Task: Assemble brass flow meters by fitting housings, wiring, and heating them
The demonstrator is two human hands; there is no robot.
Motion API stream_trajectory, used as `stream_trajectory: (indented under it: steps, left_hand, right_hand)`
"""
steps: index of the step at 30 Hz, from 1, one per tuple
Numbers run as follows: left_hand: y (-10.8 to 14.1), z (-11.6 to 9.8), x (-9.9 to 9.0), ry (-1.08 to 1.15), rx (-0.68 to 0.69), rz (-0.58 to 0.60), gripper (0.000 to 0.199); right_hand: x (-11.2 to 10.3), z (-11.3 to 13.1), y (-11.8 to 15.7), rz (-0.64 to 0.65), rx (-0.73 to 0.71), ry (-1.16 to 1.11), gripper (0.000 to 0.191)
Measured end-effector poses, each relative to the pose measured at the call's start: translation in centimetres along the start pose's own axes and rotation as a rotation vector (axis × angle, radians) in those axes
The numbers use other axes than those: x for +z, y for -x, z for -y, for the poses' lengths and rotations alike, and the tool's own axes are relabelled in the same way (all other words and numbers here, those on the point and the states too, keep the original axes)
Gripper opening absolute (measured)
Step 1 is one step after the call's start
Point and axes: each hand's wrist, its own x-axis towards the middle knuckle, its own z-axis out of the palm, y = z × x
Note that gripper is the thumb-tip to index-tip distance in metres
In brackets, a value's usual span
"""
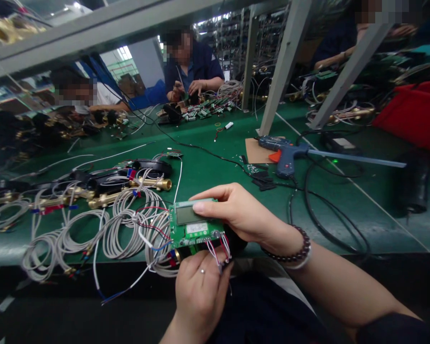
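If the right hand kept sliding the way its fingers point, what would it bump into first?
The right hand points leftward across the green circuit board it holds. Going on that way, it would probably first meet the coiled grey wires lying on the green table, though depth is hard to judge.

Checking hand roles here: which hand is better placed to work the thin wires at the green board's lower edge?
Probably the left hand: its fingertips sit right at the thin wires, while the right hand grips the green board from above.

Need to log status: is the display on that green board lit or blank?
Blank. The display on the green circuit board shows plain grey, with no digits, while the right hand and left hand hold it.
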Motion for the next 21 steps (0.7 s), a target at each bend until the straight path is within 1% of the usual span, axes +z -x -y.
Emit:
stream_trajectory:
  steps: [6, 13, 21]
  left_hand:
    - [0.09, 0.00, 0.05, -0.013, 0.012, 0.011, 0.015]
    - [-0.16, -0.04, 0.07, -0.019, 0.024, -0.002, 0.014]
    - [0.06, -0.08, 0.00, -0.011, 0.029, 0.030, 0.014]
  right_hand:
    - [0.02, 0.14, 0.18, -0.005, 0.016, -0.003, 0.036]
    - [0.05, 0.22, 0.24, 0.007, 0.025, -0.047, 0.036]
    - [-0.06, 0.36, 0.96, 0.015, 0.022, -0.063, 0.036]
